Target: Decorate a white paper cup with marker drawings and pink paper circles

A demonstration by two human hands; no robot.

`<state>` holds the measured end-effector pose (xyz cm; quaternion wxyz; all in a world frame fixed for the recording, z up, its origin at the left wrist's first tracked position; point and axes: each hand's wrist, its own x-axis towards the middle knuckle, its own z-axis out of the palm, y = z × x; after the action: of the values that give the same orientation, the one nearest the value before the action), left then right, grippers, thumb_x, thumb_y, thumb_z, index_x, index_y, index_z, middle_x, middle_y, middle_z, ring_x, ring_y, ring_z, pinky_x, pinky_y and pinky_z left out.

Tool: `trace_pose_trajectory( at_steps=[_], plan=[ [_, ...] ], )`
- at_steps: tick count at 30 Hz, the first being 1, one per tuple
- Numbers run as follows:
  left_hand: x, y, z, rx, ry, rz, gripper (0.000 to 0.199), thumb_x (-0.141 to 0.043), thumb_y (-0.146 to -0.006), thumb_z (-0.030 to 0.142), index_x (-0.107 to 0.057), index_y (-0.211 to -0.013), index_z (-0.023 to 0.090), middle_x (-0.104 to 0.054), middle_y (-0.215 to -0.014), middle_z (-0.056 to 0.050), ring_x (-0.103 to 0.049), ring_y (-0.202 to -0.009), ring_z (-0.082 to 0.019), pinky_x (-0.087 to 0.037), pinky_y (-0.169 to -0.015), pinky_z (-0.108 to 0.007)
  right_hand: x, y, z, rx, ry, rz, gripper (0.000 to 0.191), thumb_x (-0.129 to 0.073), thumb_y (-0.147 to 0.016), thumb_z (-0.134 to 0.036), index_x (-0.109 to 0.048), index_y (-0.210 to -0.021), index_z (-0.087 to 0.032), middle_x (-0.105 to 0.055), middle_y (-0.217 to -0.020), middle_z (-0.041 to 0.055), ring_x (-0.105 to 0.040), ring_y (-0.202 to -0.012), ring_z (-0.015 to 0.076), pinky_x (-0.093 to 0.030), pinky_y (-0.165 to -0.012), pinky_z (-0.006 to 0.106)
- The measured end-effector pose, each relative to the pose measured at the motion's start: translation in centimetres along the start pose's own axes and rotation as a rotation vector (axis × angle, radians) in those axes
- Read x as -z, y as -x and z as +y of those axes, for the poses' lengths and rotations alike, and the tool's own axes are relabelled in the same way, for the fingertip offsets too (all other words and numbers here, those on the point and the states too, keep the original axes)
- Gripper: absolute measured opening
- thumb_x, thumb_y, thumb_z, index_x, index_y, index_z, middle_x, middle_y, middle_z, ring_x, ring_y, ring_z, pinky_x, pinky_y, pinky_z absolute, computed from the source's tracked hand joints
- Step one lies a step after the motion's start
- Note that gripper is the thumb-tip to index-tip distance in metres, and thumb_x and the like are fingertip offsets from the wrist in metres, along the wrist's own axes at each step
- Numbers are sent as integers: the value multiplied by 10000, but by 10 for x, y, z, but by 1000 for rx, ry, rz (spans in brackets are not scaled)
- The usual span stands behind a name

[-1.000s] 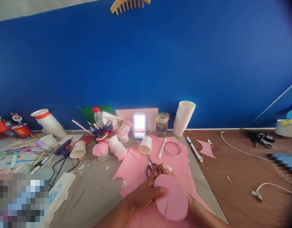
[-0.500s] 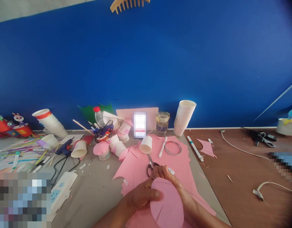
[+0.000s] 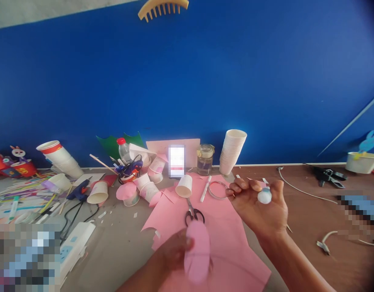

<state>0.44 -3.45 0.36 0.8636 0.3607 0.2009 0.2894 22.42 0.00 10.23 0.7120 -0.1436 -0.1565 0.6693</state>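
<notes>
My left hand (image 3: pixel 176 249) is closed on a pink paper disc (image 3: pixel 197 251), which is tilted and smeared by motion. My right hand (image 3: pixel 264 211) is turned palm up at the right, pinching a white marker (image 3: pixel 264 196) seen end-on, so most of its length is hidden. Below both hands lie pink paper sheets (image 3: pixel 226 235). Scissors (image 3: pixel 193 213) with dark handles rest on them, just beyond the disc. A paper cup (image 3: pixel 184 186) lies on its side past the scissors. A second white marker (image 3: pixel 206 189) and a clear ring (image 3: pixel 219 190) are beside it.
At the back stand a stack of paper cups (image 3: pixel 233 152), a glass jar (image 3: pixel 205 159) and a lit phone (image 3: pixel 176 161). Glue gun (image 3: pixel 79 190), power strip (image 3: pixel 75 247) and several cups crowd the left. Cables and a black clip (image 3: pixel 330 177) lie right.
My right hand has moved away from the disc to the right and turned palm up with the marker. The disc in my left hand has tilted, showing narrower.
</notes>
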Motion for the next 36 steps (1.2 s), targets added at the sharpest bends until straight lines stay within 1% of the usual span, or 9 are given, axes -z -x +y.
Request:
trace_pose_trajectory(
  at_steps=[3,6,10,13,16,18,24,30,36],
  plan=[
    [1,-12,17,-97,12,263,331,-748,-666,425,-657,-745,118,-589,-660,-22,-542,-631,-128,-423,-646,-271,4,1,0,-75,136,14,592,-358,-818,-696,-564,-553,-208,-340,-436,-41,-388,-478,132,-404,-564,315],
    [-1,-16,27,-164,-71,391,275,-725,-703,392,-631,-676,135,-581,-669,-8,-529,-693,-133,-417,-699,-267,15,-2,16,-163,151,63,558,-412,-828,-667,-622,-641,-185,-193,-350,-100,-193,-385,83,-347,-482,252],
    [-4,-13,25,-143,-326,418,371,-647,-744,487,-581,-636,139,-496,-599,14,-458,-616,-118,-381,-628,-261,23,-5,24,-184,139,40,264,-588,-832,-467,-632,-846,-207,-408,-507,-72,-314,-449,72,-365,-530,224],
    [-4,-12,22,-115,-497,422,410,-589,-774,525,-538,-631,144,-439,-589,26,-396,-581,-103,-327,-575,-247,18,2,23,-117,262,-19,249,-612,-837,-363,-588,-1063,-261,-376,-501,-99,-258,-418,61,-316,-488,200],
    [-5,-14,21,-79,-599,467,442,-571,-768,552,-460,-594,161,-366,-578,44,-331,-556,-91,-266,-535,-239,17,16,28,-11,590,-28,365,-588,-853,-330,-511,-1205,-269,-305,-457,-118,-264,-414,79,-303,-478,214],
    [-7,-15,21,-69,-610,495,464,-577,-743,578,-420,-579,174,-333,-569,52,-305,-546,-89,-250,-523,-239,21,26,35,81,907,-19,366,-585,-843,-311,-513,-1196,-248,-374,-488,-97,-354,-451,101,-320,-488,230],
    [-14,-14,22,-85,-522,405,409,-571,-761,549,-532,-695,147,-456,-643,7,-383,-611,-122,-313,-575,-256,51,45,56,285,1404,37,404,-562,-795,-259,-455,-1184,-233,-502,-638,-50,-494,-572,150,-424,-579,271],
    [-16,-12,21,-105,-576,336,411,-527,-806,541,-553,-727,139,-502,-663,1,-420,-635,-134,-341,-612,-265,60,51,66,272,1318,60,386,-546,-805,-277,-442,-1172,-216,-498,-652,-45,-500,-580,153,-439,-590,275],
    [-8,-13,33,-328,-752,583,424,-394,-878,525,-534,-680,176,-493,-596,19,-430,-568,-127,-347,-573,-245,69,49,57,237,1265,61,366,-598,-787,-269,-492,-1137,-245,-498,-666,-40,-473,-607,160,-417,-611,281]
  ],
)
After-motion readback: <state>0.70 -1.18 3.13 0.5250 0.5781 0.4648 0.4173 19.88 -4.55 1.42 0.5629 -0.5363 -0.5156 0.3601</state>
